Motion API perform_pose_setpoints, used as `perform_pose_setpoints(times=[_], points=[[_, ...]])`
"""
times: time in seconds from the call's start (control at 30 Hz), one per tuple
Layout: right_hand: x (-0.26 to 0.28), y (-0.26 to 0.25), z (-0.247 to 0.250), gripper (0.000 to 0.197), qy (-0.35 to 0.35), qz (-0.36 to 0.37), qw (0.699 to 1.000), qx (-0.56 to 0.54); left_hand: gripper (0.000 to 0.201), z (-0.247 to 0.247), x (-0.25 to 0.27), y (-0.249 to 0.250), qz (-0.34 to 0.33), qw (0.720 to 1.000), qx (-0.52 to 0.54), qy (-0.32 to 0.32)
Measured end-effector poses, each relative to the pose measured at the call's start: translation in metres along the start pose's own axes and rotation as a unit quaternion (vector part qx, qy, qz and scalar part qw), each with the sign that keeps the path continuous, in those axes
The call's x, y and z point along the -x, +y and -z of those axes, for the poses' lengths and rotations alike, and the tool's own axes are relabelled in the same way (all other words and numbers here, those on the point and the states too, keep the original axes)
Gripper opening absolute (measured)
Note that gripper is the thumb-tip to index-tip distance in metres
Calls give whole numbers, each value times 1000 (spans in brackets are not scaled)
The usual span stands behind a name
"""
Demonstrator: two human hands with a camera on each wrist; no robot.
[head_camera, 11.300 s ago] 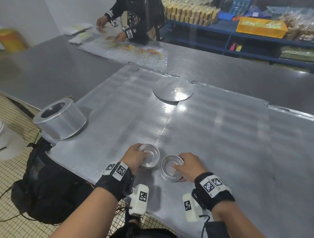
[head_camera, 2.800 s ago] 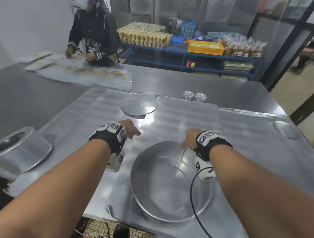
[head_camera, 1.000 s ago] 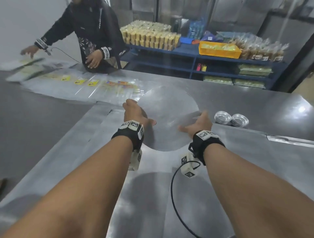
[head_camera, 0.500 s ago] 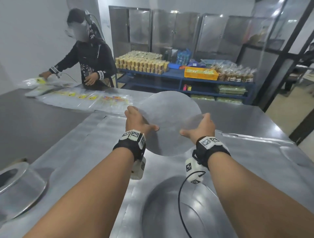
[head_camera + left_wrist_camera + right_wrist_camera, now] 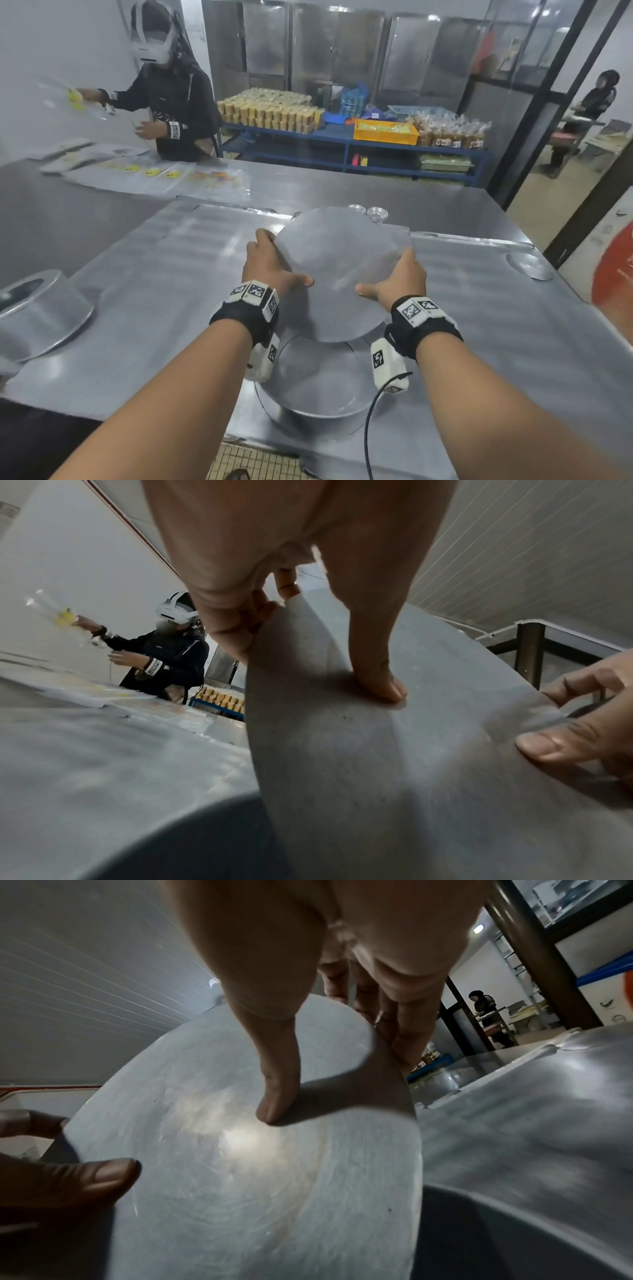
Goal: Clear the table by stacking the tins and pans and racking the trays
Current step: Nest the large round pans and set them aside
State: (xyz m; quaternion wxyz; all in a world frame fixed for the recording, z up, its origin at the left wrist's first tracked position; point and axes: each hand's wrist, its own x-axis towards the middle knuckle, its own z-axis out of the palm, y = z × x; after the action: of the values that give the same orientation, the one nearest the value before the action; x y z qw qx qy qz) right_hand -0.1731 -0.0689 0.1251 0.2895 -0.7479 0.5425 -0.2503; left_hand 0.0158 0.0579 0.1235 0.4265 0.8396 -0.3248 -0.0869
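Both hands, left (image 5: 270, 263) and right (image 5: 399, 279), pinch a round disc (image 5: 337, 274) by its edges, held tilted above the near pan (image 5: 315, 387); lowering it level inside seemingly comes next.

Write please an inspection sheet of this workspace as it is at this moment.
Surface: steel table overlaid with metal sheets.
Job's things: round flat disc held tilted above the large round pan; ring-shaped tin at left edge; two small tins behind the disc; another flat disc far right.
Clutter: plastic packets at far side.
Grippers: left hand and right hand grip the disc's opposite edges, thumbs on top.
Cables: black cable from right wrist camera.
Surroundings: blue shelves with packaged goods; two other people.
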Motion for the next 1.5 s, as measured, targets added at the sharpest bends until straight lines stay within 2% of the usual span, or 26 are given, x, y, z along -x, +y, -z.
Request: perform_pose_setpoints(times=[0.2,0.37,0.47,0.53,0.67,0.73,0.83,0.97,1.1,1.23,1.33,1.37,1.47,1.5], points=[[23,31,-2,89,-67,-4,997,29,102,-10,33,-22,10,996,-72,-56],[26,37,-7,92,-117,21,992,29,78,-8,44,-31,12,993,-80,-81],[24,40,-9,71,-139,29,990,23,51,-6,43,-38,29,997,-48,-61],[22,40,-10,55,-143,34,988,38,46,-5,41,-42,23,996,-54,-72],[15,45,-13,23,-144,21,988,53,55,-5,40,-50,11,991,-79,-104],[14,48,-14,18,-148,21,987,61,63,-6,40,-53,5,989,-89,-121],[14,49,-15,22,-146,27,986,73,64,-5,38,-54,-3,985,-106,-135],[14,48,-13,29,-157,40,982,99,48,-4,38,-52,-3,981,-133,-144],[17,46,-9,22,-155,50,981,102,33,-4,36,-54,-16,980,-137,-142],[21,48,-8,44,-153,49,984,77,24,-5,34,-56,-45,979,-145,-136],[19,56,-10,48,-152,21,985,77,51,-5,32,-61,-7,978,-157,-134],[19,59,-10,48,-155,7,985,76,52,-5,32,-62,14,976,-169,-140],[23,69,-9,49,-181,-37,980,74,17,-1,36,-65,84,961,-206,-167],[26,72,-9,45,-190,-47,978,72,13,1,38,-66,104,956,-208,-177]])
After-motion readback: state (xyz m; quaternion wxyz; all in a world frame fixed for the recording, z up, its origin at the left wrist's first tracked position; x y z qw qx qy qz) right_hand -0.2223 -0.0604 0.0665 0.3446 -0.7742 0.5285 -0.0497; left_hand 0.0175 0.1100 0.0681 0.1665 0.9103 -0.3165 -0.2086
